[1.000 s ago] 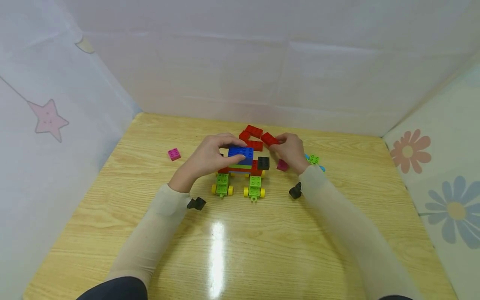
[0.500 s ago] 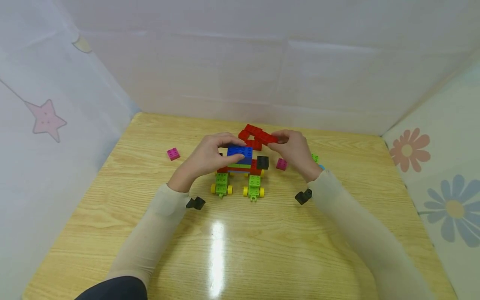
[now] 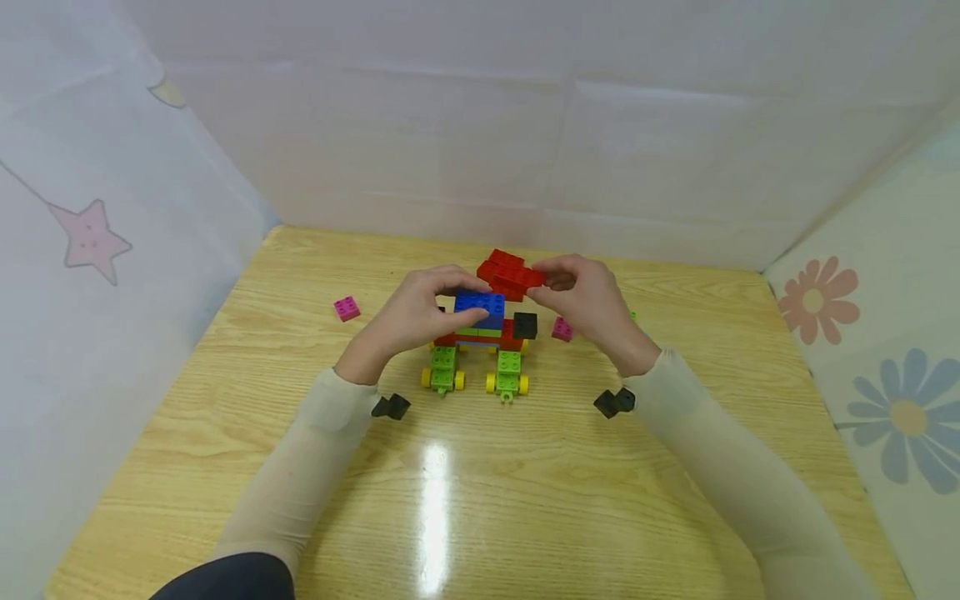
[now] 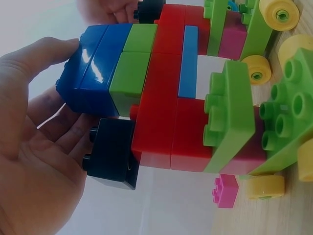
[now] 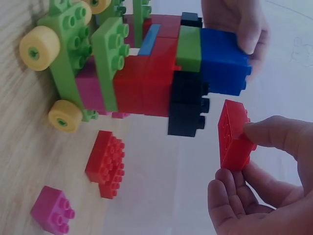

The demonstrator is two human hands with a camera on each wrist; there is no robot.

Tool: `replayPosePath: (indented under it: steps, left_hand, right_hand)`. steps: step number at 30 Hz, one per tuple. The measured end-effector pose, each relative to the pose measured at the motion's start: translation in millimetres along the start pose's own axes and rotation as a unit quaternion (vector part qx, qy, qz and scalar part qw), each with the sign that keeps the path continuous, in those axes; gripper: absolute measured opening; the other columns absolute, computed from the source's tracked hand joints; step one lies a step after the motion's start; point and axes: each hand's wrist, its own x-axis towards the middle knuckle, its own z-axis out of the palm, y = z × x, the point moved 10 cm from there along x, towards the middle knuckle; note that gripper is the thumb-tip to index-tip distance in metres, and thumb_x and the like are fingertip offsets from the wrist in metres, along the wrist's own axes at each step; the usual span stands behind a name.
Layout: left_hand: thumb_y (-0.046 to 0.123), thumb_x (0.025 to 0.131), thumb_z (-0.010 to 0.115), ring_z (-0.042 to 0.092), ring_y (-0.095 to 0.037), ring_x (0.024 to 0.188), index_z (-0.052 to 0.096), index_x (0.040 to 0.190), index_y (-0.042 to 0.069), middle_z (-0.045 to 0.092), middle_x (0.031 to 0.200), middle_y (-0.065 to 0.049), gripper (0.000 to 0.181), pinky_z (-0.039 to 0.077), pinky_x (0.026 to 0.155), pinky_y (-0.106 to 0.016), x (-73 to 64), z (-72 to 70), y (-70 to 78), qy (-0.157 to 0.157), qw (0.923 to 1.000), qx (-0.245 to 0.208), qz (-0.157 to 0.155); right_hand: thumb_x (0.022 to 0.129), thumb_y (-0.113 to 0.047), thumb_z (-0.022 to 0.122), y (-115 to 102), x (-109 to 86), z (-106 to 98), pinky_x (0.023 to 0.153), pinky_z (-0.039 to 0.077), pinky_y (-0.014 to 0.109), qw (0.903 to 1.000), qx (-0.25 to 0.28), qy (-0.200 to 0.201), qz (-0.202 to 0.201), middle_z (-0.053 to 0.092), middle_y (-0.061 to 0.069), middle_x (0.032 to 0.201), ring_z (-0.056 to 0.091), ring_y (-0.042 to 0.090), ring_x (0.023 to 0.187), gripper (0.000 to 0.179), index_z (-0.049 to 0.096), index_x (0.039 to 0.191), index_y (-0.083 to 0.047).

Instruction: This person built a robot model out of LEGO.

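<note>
You look to be mid-build: your right hand (image 3: 588, 304) pinches a red brick (image 5: 234, 137) near the toy car (image 4: 161, 98) standing on the table (image 3: 540, 500). Your left hand (image 3: 420, 308) grips its blue block (image 3: 480, 308) (a useful brace); placing probably calls for careful alignment.

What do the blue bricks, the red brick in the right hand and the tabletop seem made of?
Blue bricks: apparently hard plastic, glossy, with sharp white highlights.
Red brick: likely similar plastic, smooth, with moulded studs.
Tabletop: shiny, wood-grained; varnished wood or laminate, can't tell.
</note>
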Motion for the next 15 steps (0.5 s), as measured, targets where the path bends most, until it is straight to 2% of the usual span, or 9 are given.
replayPosePath:
  steps: [4,10,15]
  left_hand:
    - [0.029,0.102,0.086,0.074,-0.027,0.12,0.08,0.136,0.018,0.077,0.136,-0.004,0.036,0.063,0.108,-0.055,0.1,-0.4,1.6,0.001,0.9999,0.001,0.012]
    - [0.027,0.101,0.086,0.074,-0.027,0.12,0.08,0.135,0.015,0.077,0.136,-0.005,0.036,0.064,0.106,-0.057,-0.7,-2.0,3.3,0.001,0.9998,-0.003,0.02]
    - [0.028,0.101,0.087,0.074,-0.027,0.122,0.079,0.136,0.013,0.078,0.137,-0.006,0.039,0.063,0.11,-0.054,-0.6,-3.9,3.4,0.004,0.9997,0.008,0.023]
  right_hand:
    - [0.106,-0.028,0.079,-9,-5.5,-2,0.106,0.064,0.05,0.9999,0.006,-0.005,-0.015,0.074,0.006,0.138,0.072,0.028,0.123,0.042,0.073,0.146,-0.017]
    - [0.105,-0.026,0.08,-17,-11.3,-3,0.108,0.062,0.051,0.9989,0.022,-0.018,-0.036,0.074,0.006,0.137,0.072,0.028,0.123,0.04,0.074,0.144,-0.017]
    - [0.104,-0.027,0.081,-19,-14.6,-3,0.11,0.061,0.051,0.9984,0.023,-0.028,-0.043,0.074,0.004,0.137,0.073,0.027,0.124,0.041,0.075,0.144,-0.018]
